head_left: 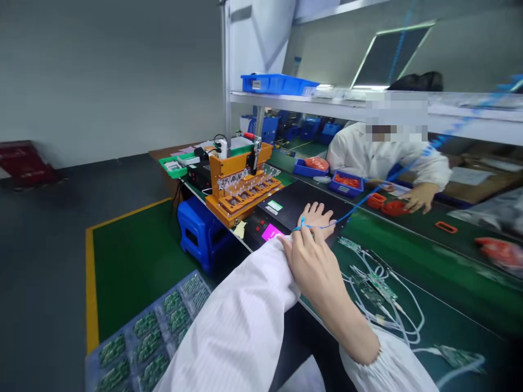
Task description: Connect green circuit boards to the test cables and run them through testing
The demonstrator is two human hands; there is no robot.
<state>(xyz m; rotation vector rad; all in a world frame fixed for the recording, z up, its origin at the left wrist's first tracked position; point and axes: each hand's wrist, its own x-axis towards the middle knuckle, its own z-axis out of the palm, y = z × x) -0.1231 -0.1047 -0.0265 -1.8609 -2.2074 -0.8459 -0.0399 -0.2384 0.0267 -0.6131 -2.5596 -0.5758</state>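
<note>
My left hand (316, 219) lies palm down with its fingers spread over the black box (300, 198), holding nothing. Around its wrist runs a blue band, joined to a coiled blue cord (359, 202) that stretches up to the right. My right hand (312, 261) is closed at that wrist, its fingers bent over the band and the edge of the white sleeve (245, 305). What exactly the fingertips pinch is hidden. An orange fixture (243, 190) with a lever clamp stands beyond the hands, to the left.
Circuit boards with white cables (379, 288) lie right of my hands. A tray of green boards (149, 337) is at the lower left, near a blue stool (200, 231). Across the bench a person (384, 152) in white reaches toward orange parts (394, 208). A shelf (343, 106) spans above.
</note>
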